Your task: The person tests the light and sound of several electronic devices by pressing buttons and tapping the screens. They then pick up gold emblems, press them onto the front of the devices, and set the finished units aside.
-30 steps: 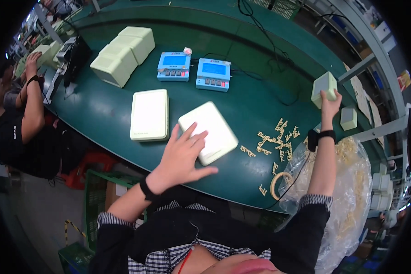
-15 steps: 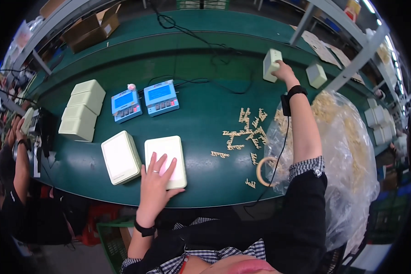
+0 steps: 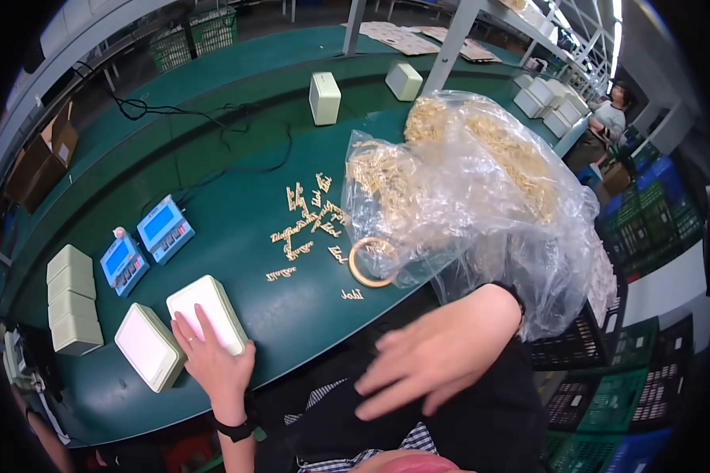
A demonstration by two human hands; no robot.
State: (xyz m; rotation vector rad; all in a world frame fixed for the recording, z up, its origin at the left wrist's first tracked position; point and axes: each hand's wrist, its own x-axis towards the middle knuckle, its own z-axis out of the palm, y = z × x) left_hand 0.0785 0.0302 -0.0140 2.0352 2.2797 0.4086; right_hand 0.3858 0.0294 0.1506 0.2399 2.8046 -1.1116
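Observation:
My left hand [image 3: 217,364] lies with fingers spread on top of a cream box-shaped device [image 3: 219,306] with a pale front, its thumb at the right edge. A second such device [image 3: 143,347] lies just left of it. My right hand [image 3: 442,347] hangs above my lap, off the table's front edge, slightly blurred, its fingers stretched out and nothing seen in them. Nearest to it are a tape-like tan ring [image 3: 353,266] and a clear plastic bag [image 3: 481,209] full of gold-coloured pieces. Several loose gold script-shaped pieces [image 3: 292,234] lie on the green table.
One cream device [image 3: 324,101] stands at the far side, with another [image 3: 403,82] beyond it. Two blue display units [image 3: 125,264] sit at the left, beside a row of cream devices [image 3: 72,299]. Black cables [image 3: 205,122] cross the back. A person [image 3: 607,122] is at the far right.
My right hand has let go of the cream device at the far side and come back toward my body. The view has turned right. My left hand stays on its device.

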